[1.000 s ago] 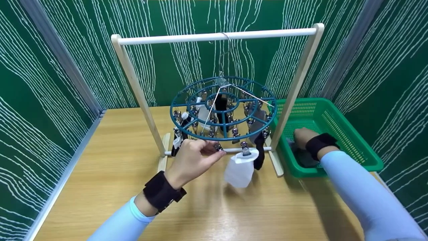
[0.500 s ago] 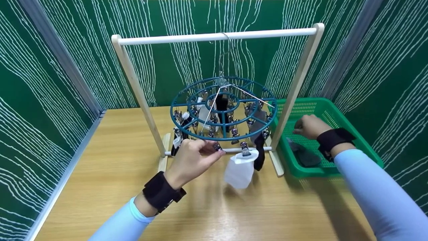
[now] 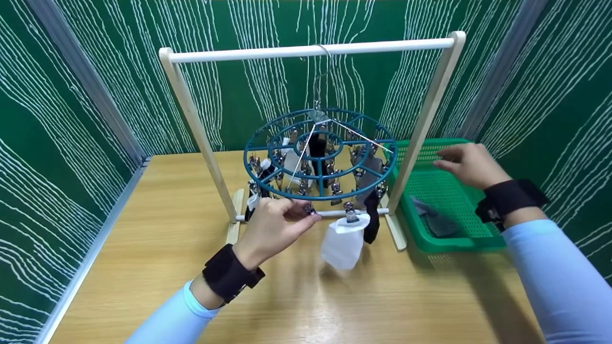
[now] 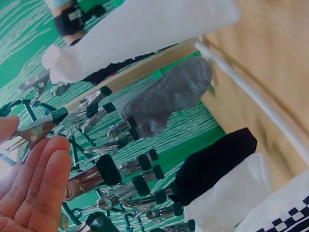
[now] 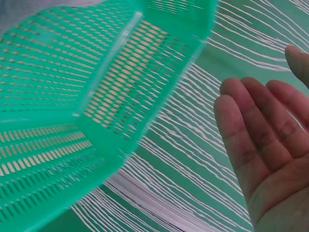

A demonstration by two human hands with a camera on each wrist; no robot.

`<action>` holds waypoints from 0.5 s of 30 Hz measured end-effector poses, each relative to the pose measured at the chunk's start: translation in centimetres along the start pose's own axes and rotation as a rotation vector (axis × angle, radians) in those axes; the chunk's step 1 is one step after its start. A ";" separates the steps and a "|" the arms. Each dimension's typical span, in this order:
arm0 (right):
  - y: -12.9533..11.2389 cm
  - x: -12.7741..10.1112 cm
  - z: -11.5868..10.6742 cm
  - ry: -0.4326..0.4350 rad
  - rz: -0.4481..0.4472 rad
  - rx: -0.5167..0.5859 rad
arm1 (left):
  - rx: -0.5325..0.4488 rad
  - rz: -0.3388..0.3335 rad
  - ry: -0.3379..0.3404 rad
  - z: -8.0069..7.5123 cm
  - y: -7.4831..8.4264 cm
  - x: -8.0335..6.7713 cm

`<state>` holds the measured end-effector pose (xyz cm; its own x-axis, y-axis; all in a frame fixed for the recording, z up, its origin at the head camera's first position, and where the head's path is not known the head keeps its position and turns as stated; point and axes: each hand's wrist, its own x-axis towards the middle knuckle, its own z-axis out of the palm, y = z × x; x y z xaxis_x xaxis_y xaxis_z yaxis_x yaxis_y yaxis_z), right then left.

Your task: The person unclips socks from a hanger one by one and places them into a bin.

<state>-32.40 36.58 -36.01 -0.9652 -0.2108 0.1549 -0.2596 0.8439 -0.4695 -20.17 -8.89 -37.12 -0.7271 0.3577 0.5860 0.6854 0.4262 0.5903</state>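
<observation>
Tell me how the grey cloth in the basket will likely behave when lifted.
The grey cloth will probably be floppy: it lies slumped on the floor of the basket. It looks soft, so breakage seems unlikely. Lying flat, it should sag rather than roll.

Seemingly a lab: enclosing green patterned panels (image 3: 277, 28), grey corner posts (image 3: 94, 86)

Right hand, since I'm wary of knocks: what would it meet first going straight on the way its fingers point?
The right hand points toward the wooden rack's right post, probably the first thing met; depth is unclear, so it might pass in front.
</observation>
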 end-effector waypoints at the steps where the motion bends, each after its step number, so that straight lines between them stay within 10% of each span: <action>1: -0.1 -0.3 -0.3 0.024 -0.002 0.005 | 0.000 0.000 -0.002 -0.1 0.0 0.0; 15: -4.7 -4.0 -3.3 0.388 -0.163 0.140 | 0.005 -0.001 -0.005 -0.2 -0.1 -0.2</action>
<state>-27.25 35.06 -31.50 -0.8351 -0.1122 0.5385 -0.4348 0.7344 -0.5213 -20.11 -9.16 -37.14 -0.7280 0.3610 0.5829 0.6845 0.4303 0.5884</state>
